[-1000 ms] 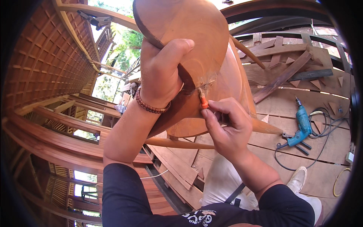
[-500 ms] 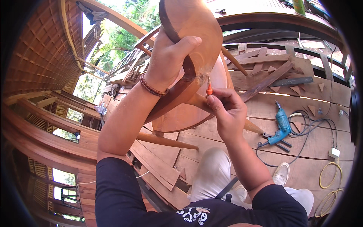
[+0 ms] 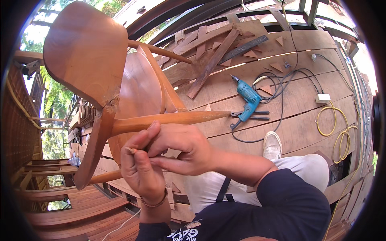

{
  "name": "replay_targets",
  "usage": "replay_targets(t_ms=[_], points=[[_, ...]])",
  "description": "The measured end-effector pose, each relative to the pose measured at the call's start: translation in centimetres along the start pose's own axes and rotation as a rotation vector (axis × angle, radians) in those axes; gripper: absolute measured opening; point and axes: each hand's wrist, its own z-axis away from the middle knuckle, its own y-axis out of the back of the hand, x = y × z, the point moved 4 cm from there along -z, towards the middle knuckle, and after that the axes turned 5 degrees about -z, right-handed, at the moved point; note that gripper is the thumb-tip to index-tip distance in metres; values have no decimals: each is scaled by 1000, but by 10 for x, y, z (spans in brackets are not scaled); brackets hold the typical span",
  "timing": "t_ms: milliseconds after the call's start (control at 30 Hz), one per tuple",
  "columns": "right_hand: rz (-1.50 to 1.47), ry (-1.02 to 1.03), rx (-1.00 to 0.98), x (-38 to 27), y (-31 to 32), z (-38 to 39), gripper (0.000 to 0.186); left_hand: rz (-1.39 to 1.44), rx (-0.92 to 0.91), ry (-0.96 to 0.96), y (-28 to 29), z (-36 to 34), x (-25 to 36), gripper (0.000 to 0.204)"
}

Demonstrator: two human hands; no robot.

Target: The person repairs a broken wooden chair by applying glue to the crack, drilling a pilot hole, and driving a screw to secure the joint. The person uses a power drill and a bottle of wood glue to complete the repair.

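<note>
My left hand [image 3: 140,172], with a beaded bracelet on its wrist, pinches a small tan-tipped piece [image 3: 130,150] between thumb and fingers. Close against it, my right hand [image 3: 183,148] is closed with its thumb and fingertips together; what they hold, if anything, is hidden. Both hands are in front of a tilted wooden chair [image 3: 90,48], apart from its damaged joint. The rough, cracked joint [image 3: 109,105] shows where the curved backrest meets the frame. A tapered chair leg [image 3: 173,117] runs just above my hands.
A blue corded drill [image 3: 248,98] lies on the plank floor [image 3: 297,132], beside dark pliers [image 3: 257,115]. Its cable loops to the right, near a white socket box [image 3: 323,98] and a yellow cord [image 3: 326,132]. Wood offcuts [image 3: 215,64] lie beyond the chair.
My left hand has let go of the chair's backrest and come down to my right hand. The right hand has moved away from the joint with the orange piece. The view has swung right.
</note>
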Motion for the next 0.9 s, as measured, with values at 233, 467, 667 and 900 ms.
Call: replay_targets(t_ms=[233, 467, 667, 900], points=[[1194, -499, 774, 170, 255, 117, 58, 126, -26, 75, -4, 22, -34, 20], [1147, -1063, 1110, 233, 331, 264, 61, 106, -287, 647, -36, 102, -101, 19], [-76, -1131, 1269, 258, 372, 268, 28, 375, -259, 763, -45, 129, -110, 20], [45, -1072, 995, 174, 345, 169, 29, 450, -165, 589, -38, 95, -91, 17]])
